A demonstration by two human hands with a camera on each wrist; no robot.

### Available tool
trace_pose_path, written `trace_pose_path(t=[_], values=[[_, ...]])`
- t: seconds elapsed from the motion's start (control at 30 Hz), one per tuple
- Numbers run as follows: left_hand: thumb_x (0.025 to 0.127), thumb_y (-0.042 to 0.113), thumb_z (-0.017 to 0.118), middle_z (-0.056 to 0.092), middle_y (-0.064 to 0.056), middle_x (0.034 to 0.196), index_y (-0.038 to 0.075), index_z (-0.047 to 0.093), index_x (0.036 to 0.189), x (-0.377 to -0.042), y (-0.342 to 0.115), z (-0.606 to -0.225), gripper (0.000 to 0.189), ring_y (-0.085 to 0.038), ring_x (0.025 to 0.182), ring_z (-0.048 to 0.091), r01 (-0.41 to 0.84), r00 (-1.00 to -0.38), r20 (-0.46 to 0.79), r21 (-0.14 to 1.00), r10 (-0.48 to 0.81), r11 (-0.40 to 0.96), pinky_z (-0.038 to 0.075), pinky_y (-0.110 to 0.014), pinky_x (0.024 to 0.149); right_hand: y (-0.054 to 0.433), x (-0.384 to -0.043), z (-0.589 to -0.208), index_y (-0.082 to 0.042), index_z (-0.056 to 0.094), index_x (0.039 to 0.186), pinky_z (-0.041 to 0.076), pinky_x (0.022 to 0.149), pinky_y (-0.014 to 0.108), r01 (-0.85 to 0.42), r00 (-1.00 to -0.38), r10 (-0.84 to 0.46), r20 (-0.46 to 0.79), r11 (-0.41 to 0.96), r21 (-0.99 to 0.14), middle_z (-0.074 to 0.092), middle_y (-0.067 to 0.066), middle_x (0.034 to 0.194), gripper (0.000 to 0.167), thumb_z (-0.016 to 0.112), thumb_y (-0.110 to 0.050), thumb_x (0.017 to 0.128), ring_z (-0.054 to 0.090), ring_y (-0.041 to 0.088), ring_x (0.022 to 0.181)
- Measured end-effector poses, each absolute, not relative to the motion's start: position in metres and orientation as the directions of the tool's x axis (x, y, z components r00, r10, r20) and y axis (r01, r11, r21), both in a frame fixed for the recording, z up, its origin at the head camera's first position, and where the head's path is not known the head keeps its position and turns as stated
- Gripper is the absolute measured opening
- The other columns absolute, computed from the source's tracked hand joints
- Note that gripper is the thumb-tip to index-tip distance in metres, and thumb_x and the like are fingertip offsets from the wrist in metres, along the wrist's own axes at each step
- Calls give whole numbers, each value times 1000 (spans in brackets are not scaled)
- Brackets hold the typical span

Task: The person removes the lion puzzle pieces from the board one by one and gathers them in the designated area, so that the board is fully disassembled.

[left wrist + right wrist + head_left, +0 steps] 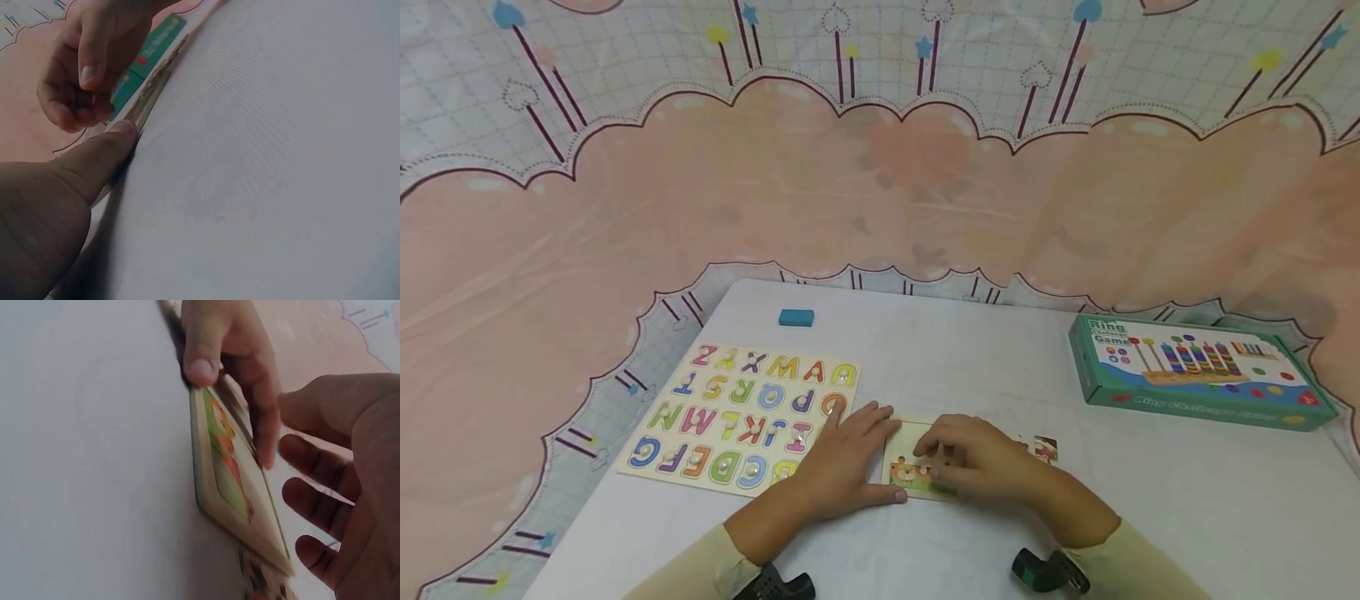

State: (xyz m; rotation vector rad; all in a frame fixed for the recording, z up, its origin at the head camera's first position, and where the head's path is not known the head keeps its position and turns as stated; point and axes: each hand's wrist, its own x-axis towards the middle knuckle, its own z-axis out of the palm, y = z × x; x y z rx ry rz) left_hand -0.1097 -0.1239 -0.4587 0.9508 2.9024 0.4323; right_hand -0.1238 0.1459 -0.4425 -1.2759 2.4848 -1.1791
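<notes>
Head view: your left hand [842, 461], fingers extended and thumb at the near corner, touches the small puzzle board [904, 437] on the table [955, 546]. Your right hand [981, 458], loosely curled and holding nothing, hovers above it. Just left lies the letter board [741, 406]; farther off, right, sits the green box [1198, 375]; farthest, the blue block [796, 317].

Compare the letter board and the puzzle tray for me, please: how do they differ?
The letter board is larger than the puzzle tray. The letter board carries rows of colored letters, the puzzle tray a cartoon animal picture. Letters spread across the letter board, while the puzzle tray has a bare stretch beyond its picture. Both lie on the white table.
</notes>
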Motion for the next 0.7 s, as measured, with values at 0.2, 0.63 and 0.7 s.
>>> trace_pose_path(t=[0.2, 0.63, 0.7], values=[[84, 73, 77, 45, -6, 166, 11, 52, 158, -110, -122, -461, 99, -29, 158, 34, 566, -816, 54, 283, 576, 775, 8, -63, 129, 123, -124, -444, -18, 76, 115, 52, 84, 29, -609, -668, -733, 129, 439, -660, 70, -9, 108, 21, 77, -12, 94, 59, 8, 92], [84, 71, 79, 47, -6, 165, 10, 52, 157, -110, -122, -459, 99, -29, 158, 34, 562, -818, 54, 290, 573, 774, 9, -64, 128, 105, -125, -436, -18, 79, 113, 53, 96, 33, -564, -698, -715, -31, 577, -591, 66, -12, 110, 25, 84, -16, 89, 59, 5, 103], [84, 71, 79, 46, -6, 165, 10, 52, 157, -110, -122, -458, 99, -29, 158, 34, 561, -818, 50, 291, 573, 775, 9, -64, 128, 104, -125, -436, -18, 79, 113, 53, 94, 32, -555, -702, -712, -38, 579, -597, 66, -12, 109, 24, 84, -16, 90, 59, 4, 100]])
